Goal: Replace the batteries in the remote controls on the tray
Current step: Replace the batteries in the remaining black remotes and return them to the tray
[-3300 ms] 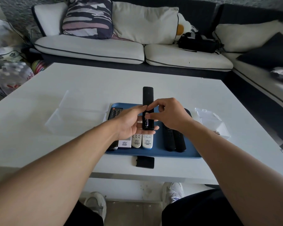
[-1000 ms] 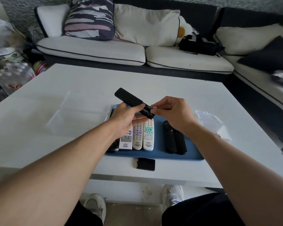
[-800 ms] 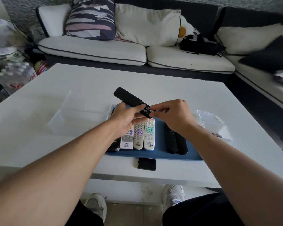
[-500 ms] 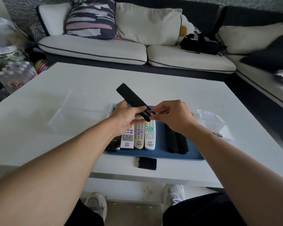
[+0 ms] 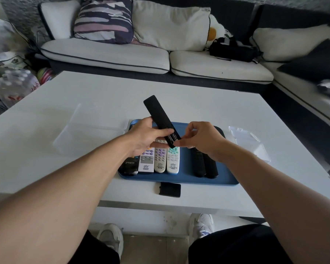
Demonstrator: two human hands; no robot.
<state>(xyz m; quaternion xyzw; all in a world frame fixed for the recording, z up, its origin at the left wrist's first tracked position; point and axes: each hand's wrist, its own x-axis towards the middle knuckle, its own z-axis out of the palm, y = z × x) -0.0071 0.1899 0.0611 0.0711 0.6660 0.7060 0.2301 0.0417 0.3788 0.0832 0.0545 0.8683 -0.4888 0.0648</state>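
My left hand (image 5: 143,134) grips a long black remote (image 5: 156,111) above the blue tray (image 5: 227,182); its far end tilts up and to the left. The battery compartment at its near end is open, and labelled batteries (image 5: 172,137) show inside. My right hand (image 5: 202,140) pinches the battery at that near end with thumb and fingertips. On the tray lie three white remotes (image 5: 160,161), a black remote (image 5: 129,165) at the left and two black remotes (image 5: 204,166) at the right. A black battery cover (image 5: 170,189) lies on the table in front of the tray.
A clear plastic box (image 5: 88,138) sits left of the tray and a clear plastic pack (image 5: 250,143) right of it, all on a white table (image 5: 103,96). A sofa with cushions (image 5: 170,25) runs behind and to the right. My shoes show under the table's front edge.
The remote has swung from pointing straight away to tilting up-left and has risen a little. My right hand brought a battery to the compartment and now stays at the near end.
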